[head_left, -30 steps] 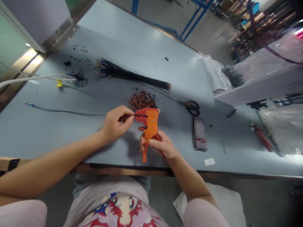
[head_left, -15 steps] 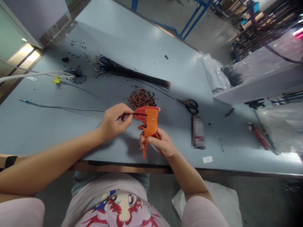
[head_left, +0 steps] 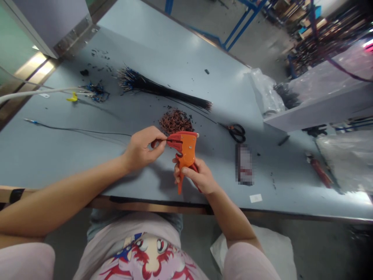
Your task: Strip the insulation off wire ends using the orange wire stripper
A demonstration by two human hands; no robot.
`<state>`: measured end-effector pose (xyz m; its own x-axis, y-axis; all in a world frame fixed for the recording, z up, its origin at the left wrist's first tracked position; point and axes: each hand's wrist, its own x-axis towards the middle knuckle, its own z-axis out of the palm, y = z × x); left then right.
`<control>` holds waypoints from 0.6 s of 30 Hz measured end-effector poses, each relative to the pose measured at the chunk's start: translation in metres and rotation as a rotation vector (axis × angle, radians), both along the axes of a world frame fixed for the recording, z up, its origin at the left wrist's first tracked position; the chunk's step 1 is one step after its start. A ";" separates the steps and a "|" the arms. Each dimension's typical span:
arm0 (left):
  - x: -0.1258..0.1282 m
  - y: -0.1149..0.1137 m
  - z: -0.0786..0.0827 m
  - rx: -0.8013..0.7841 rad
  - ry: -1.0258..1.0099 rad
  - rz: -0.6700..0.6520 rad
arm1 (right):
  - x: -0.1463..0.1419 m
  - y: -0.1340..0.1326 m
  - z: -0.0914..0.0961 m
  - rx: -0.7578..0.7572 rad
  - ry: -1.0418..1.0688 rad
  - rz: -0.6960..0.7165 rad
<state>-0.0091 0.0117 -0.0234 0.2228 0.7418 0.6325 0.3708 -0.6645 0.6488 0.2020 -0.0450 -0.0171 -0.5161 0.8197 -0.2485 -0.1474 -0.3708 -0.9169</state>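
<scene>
The bare left hand (head_left: 144,147) forms a pinch, the bare left forearm (head_left: 78,192) slanting inward; the bare right hand (head_left: 202,177) curls in a grip.

Workbench (head_left: 221,97): blue-grey top, wood-toned front edge with black strip. Far side: grey floor (head_left: 253,46), blue metal frame (head_left: 243,25) standing on it. Upper left: pale grey upright panel (head_left: 58,23) on bench; green surface (head_left: 13,58) beyond. Right: pale divider (head_left: 314,111). Bright glare on benchtop, right end; floor below bench darker.
</scene>
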 end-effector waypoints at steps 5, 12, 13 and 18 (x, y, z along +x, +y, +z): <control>-0.001 0.002 -0.003 -0.026 0.046 -0.017 | 0.001 0.001 -0.001 0.068 -0.108 -0.004; -0.002 0.002 -0.003 -0.086 0.058 -0.035 | 0.001 0.005 0.000 0.069 -0.119 0.041; -0.002 0.003 -0.003 -0.093 0.063 -0.036 | 0.001 0.005 -0.001 0.060 -0.114 0.045; -0.002 0.007 -0.006 -0.106 0.092 -0.039 | 0.000 0.008 -0.003 0.060 -0.071 0.083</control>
<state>-0.0115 0.0186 -0.0292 0.3067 0.7931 0.5262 0.4072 -0.6090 0.6806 0.2024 -0.0368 -0.0200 -0.5653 0.7896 -0.2386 -0.0523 -0.3230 -0.9450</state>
